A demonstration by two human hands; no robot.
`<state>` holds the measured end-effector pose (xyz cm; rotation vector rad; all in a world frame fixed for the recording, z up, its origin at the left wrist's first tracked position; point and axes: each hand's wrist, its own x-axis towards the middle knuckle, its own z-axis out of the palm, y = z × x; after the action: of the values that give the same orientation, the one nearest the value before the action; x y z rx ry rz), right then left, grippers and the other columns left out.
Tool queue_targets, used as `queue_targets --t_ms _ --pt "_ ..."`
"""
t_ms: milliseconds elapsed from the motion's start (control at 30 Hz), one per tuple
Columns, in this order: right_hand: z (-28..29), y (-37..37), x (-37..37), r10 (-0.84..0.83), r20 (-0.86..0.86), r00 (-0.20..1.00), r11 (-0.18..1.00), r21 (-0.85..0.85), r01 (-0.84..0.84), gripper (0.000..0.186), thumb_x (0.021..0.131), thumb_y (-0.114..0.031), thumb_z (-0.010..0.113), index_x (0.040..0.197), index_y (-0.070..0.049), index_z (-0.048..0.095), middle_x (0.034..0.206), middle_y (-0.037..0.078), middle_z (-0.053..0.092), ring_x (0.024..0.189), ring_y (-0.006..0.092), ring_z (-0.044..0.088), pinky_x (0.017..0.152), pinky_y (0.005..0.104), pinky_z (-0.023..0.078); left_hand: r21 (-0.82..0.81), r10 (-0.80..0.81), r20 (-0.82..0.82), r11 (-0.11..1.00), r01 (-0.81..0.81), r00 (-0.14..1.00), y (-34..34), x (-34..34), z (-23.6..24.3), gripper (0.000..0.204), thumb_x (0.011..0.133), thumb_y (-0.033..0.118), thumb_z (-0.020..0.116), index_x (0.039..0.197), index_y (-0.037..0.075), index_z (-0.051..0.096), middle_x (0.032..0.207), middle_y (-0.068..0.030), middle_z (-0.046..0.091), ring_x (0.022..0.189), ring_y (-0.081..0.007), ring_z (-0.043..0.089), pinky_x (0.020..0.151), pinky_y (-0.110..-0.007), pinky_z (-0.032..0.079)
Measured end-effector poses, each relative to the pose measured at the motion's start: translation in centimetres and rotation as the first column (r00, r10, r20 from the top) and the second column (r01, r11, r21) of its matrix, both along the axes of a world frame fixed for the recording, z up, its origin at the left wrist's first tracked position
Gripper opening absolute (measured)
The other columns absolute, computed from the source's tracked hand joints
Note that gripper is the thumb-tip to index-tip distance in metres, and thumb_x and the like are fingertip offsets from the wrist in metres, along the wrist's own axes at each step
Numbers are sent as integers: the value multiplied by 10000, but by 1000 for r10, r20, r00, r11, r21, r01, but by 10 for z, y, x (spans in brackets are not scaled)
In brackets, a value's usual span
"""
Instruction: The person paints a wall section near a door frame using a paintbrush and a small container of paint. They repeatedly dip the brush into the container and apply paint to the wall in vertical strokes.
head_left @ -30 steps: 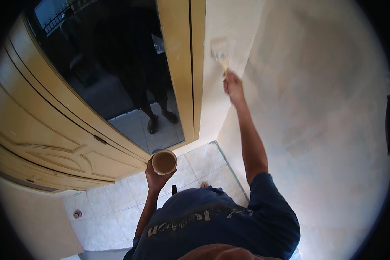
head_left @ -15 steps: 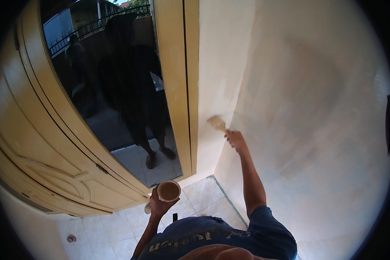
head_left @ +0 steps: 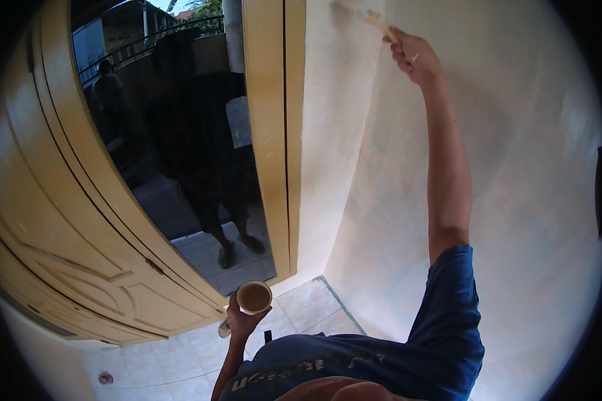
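Note:
My right hand (head_left: 416, 56) is raised high beside the wall corner, its fingers closed round the handle of a paintbrush (head_left: 381, 24). The brush head points left, at the narrow white wall strip (head_left: 331, 134) next to the door frame; it is partly blurred, and I cannot tell whether the bristles touch. Low in front of my body, my left hand (head_left: 243, 322) holds a round tub (head_left: 254, 297) from below and the side. Inside the tub is a brownish surface, too dim to identify.
A yellow-brown wooden door (head_left: 80, 220) and its frame (head_left: 274, 134) stand at left around a dark reflecting glass pane (head_left: 180, 120). The pale, patchy wall (head_left: 515, 234) fills the right side. Below lies a tiled floor (head_left: 308, 304) with a small reddish object (head_left: 105, 378) at lower left.
My right hand has swung the paintbrush upward along the corner, and the arm is straighter. My left hand with the tub has hardly moved.

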<state>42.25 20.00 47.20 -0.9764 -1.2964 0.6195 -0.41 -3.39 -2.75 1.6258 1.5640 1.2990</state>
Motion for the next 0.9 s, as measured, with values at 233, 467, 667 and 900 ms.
queue_targets --t_ms 233,467,667,900 --pt "-20 70 22 -5 -116 993 998 58 12 362 1084 -387 467 952 -67 571 603 -60 437 468 45 366 395 215 237 58 27 21 998 -28 999 -2 -1 -5 850 599 254 989 1295 10 565 1147 -159 712 1070 -291 707 898 -419 576" --pt "-233 82 1 105 -349 931 983 -106 -151 406 1079 -466 461 918 -111 575 548 -57 385 397 73 321 358 259 232 47 38 35 998 -39 999 -4 -9 -25 890 598 326 997 1299 -1 558 1152 -182 700 1063 -317 706 882 -437 575" --pt "-415 33 -30 80 -356 931 922 -328 -205 457 1059 -517 488 935 -87 581 543 -51 391 390 63 334 351 251 243 27 21 31 999 -22 999 -7 -12 -14 882 595 331 999 1279 -8 558 1148 -186 700 1051 -328 711 871 -445 583" --pt "-546 -36 -39 -1 -112 994 756 -650 -73 447 1045 -477 533 906 -59 610 566 -34 443 417 69 350 379 270 275 78 -61 -42 995 64 997 10 -16 -18 890 584 323 1007 1275 -8 553 1136 -191 700 1049 -318 707 875 -432 575"
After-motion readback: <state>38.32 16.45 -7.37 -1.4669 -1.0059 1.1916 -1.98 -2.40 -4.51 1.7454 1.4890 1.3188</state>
